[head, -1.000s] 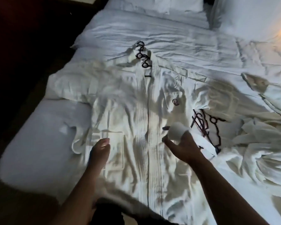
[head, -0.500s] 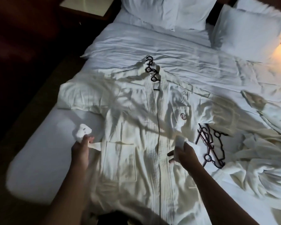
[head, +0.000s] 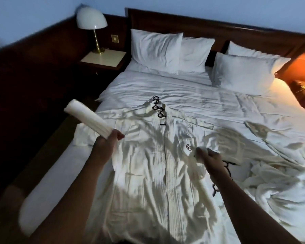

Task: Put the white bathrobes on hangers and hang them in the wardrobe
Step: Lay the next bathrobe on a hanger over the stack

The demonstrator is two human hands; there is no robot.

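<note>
A white bathrobe [head: 148,173] lies spread face up on the bed [head: 183,92], with a dark hanger [head: 158,110] showing at its collar. My left hand [head: 111,140] grips one end of the robe's white belt [head: 86,118], which sticks up and out to the left. Beside the robe's chest logo, my right hand [head: 209,158] grips another white piece of belt [head: 200,151]. A second dark hanger [head: 226,166] lies partly hidden under my right forearm. A second white bathrobe [head: 280,182] sits crumpled on the right of the bed.
Several white pillows [head: 155,46] lean on the dark headboard [head: 218,30]. A nightstand [head: 104,58] with a white lamp [head: 92,18] stands at the bed's left. Dark floor runs along the left side. The wardrobe is not in view.
My left hand took hold of the belt end at the robe's left side and lifted it up and leftward. My right hand kept its grip. The view tilted up toward the headboard.
</note>
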